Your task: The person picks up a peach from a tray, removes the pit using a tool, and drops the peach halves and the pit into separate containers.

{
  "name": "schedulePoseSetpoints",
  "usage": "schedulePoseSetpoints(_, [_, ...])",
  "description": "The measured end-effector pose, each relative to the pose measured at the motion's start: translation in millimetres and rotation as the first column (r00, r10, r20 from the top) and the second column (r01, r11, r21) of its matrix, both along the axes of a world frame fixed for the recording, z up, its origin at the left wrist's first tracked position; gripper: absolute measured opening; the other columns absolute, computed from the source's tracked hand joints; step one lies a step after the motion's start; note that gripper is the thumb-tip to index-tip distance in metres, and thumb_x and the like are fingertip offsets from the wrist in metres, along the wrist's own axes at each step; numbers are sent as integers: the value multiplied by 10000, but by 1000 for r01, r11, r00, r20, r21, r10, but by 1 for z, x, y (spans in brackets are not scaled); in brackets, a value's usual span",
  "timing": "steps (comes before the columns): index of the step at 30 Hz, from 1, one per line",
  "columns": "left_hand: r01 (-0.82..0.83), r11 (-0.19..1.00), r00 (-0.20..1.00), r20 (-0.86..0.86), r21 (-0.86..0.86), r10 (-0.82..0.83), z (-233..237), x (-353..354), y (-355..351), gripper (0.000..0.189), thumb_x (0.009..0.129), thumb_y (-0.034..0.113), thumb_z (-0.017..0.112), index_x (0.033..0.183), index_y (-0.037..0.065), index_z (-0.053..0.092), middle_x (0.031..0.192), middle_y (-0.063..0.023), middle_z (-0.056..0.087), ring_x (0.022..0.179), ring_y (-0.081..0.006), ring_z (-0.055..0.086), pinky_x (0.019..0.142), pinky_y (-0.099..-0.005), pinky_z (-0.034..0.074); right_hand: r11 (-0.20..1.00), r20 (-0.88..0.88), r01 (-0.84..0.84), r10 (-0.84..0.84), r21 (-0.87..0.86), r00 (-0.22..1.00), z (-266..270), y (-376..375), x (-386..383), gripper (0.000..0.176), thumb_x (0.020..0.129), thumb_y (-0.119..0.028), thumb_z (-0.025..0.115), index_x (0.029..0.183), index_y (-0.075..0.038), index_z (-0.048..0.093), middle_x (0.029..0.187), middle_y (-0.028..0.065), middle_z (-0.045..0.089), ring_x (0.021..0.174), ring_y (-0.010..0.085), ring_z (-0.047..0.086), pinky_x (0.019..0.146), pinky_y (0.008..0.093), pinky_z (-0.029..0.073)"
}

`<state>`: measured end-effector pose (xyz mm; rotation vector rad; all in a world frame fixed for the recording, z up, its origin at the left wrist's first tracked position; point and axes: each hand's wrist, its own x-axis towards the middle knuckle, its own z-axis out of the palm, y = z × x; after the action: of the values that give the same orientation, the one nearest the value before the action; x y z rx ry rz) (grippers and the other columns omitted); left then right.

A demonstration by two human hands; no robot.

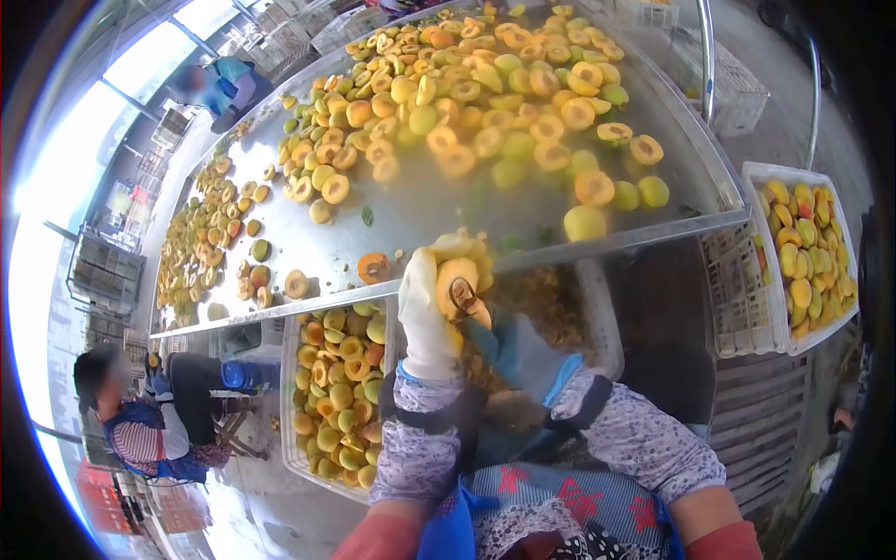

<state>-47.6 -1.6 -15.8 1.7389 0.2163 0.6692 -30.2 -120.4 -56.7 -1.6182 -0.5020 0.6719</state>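
Observation:
My left hand, in a white glove, is closed around a cut apricot just over the near edge of the table. Its cut face is turned toward me, with a brown pit or hollow in the middle. From the right, my right hand in a blue-grey glove reaches up to the fruit, its fingertips right at the lower edge of the flesh. Those fingers are closed together; I cannot tell what they hold. A halved apricot lies on the metal table left of my hands.
Many apricot halves cover the far table. Below the edge stand a crate of apricots and a bin of brownish scraps. Another full crate is at right. One person sits at left; another is beyond the table.

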Motion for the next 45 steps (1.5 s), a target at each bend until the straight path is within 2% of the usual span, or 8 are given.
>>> schedulePoseSetpoints(6, [-248,830,955,272,500,122,-37,8,13,346,948,240,611,1154,-37,618,1085,-173,665,921,-266,671,819,-331,551,997,-327,-7,31,74,945,20,1,-3,448,1046,-442,523,1074,-22,676,763,123,623,721,210,580,661,357,479])
schedulePoseSetpoints(20, [169,789,881,-269,-591,-390,-9,-1,28,506,1030,385,459,1225,-63,592,959,-166,694,775,-244,679,676,-319,577,956,334,-14,116,-292,935,-18,-10,2,438,1002,-436,574,1054,-13,672,845,265,688,801,449,687,680,497,522])
schedulePoseSetpoints(23, [146,732,919,-183,-666,-350,-4,0,24,527,1030,417,460,1221,-54,599,968,-161,689,782,-244,680,668,-322,576,980,173,-37,71,-193,982,-9,-11,-1,696,992,-666,387,1117,-38,660,938,271,699,882,448,689,781,475,551])
schedulePoseSetpoints(26, [75,793,997,47,-605,-59,-28,5,1,426,1036,370,458,1222,16,605,1012,-155,687,721,-209,653,597,-295,533,994,-570,-103,62,-40,819,35,-12,6,417,1001,-423,584,1030,-15,665,610,97,593,574,289,613,587,381,498])
schedulePoseSetpoints(29, [161,766,986,63,-623,-156,-35,2,7,430,1043,379,459,1242,20,588,1045,-151,685,722,-210,646,613,-297,524,975,-594,-219,193,28,781,34,-16,7,393,1010,-424,577,1017,-36,639,583,17,497,505,171,503,505,308,433])
schedulePoseSetpoints(31, [227,701,945,-22,-676,-327,-18,-3,20,477,1047,393,477,1293,-6,563,1104,-148,682,773,-231,666,673,-338,563,959,62,-240,233,149,971,4,-16,9,381,1026,-432,549,988,-58,614,608,2,508,489,130,479,455,291,376])
schedulePoseSetpoints(38, [216,802,976,113,-557,-184,-34,-10,11,489,1047,433,507,1168,-23,635,1027,-132,701,819,-186,671,684,-290,572,925,-535,-349,373,151,758,-38,-38,9,523,1063,-444,426,1488,-140,418,857,24,605,628,169,583,516,321,475])
schedulePoseSetpoints(45, [384,627,866,29,-678,-499,-23,-11,33,461,1014,359,513,896,-38,714,790,-138,693,642,-196,651,558,-290,537,928,-716,-361,191,-91,671,32,-23,4,374,1048,-431,474,985,-85,601,766,32,564,593,125,531,509,257,429])
